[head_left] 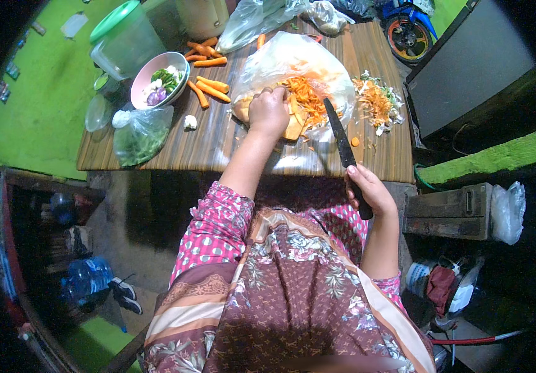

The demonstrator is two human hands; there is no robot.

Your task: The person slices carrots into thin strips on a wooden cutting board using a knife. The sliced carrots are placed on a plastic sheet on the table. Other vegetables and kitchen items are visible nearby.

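My right hand (371, 189) grips the black handle of a kitchen knife (337, 128). Its dark blade points away from me, above the table's front edge and the plastic bag. My left hand (270, 112) is curled over a wooden cutting board (296, 127), with its fingertips against cut carrot strips (306, 95). Whether anything is inside those fingers is hidden. The strips are heaped from the board onto a clear plastic bag (272, 58), and more orange shows through the plastic.
Whole peeled carrots (213, 88) lie left of the board. Beyond them stand stacked bowls (137, 88) with chillies, shallots and garlic. A tied bag of greens (141, 144) sits at the table's left front. Vegetable peelings (377, 105) and a carrot slice (355, 141) lie at right.
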